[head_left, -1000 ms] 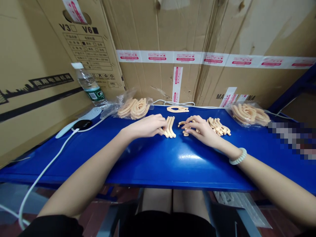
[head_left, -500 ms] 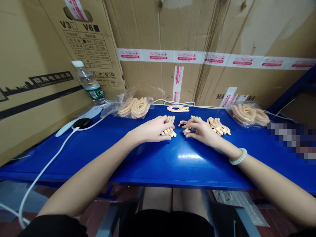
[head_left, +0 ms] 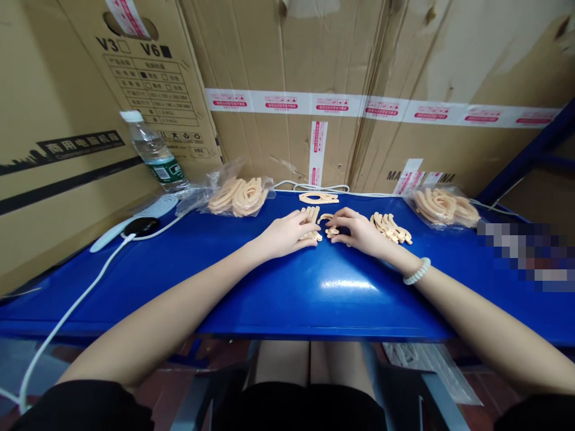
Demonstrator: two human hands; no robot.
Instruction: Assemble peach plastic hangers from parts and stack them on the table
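Strips (head_left: 313,214) at frame centre: align evenly under left hand (head_left: 285,235), its thumb and fingers parted over them; right hand (head_left: 362,234) curls at adjacent pieces (head_left: 332,232), grip indiscernible.

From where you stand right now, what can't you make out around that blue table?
All in the head view:
Curved beige pieces: left fingers partly cover them, so their count is unclear.
Small beige pieces: right fingers hide how many lie beneath.
Carton's fine print: too small and blurred.
Pixelated patch: conceals whatever lies behind it.
White cable: cut off by the left edge.
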